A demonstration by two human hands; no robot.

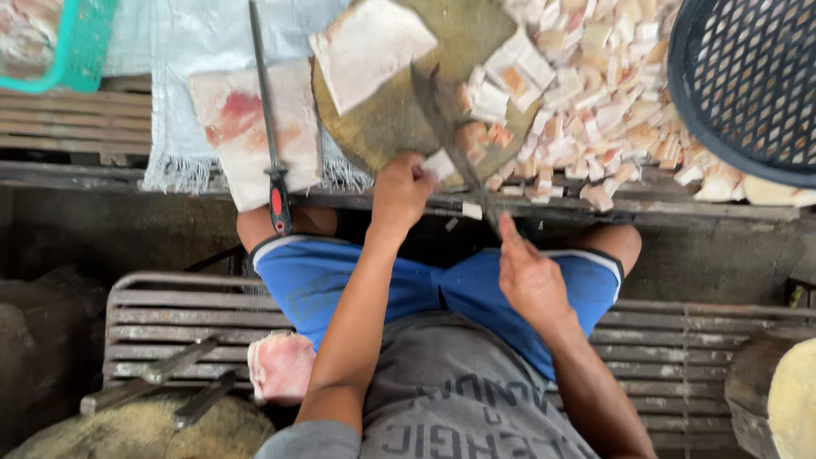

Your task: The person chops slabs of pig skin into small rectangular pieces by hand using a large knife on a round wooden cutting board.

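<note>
The person sits on a slatted bench facing a round chopping block. The left hand is closed on a small pale chunk at the block's near edge, pinning it so it cannot slide. The right hand grips a cleaver – its blade lies over the block. Cut cubes pile up at the block's right side, out of the way – beside a dark basket.
</note>
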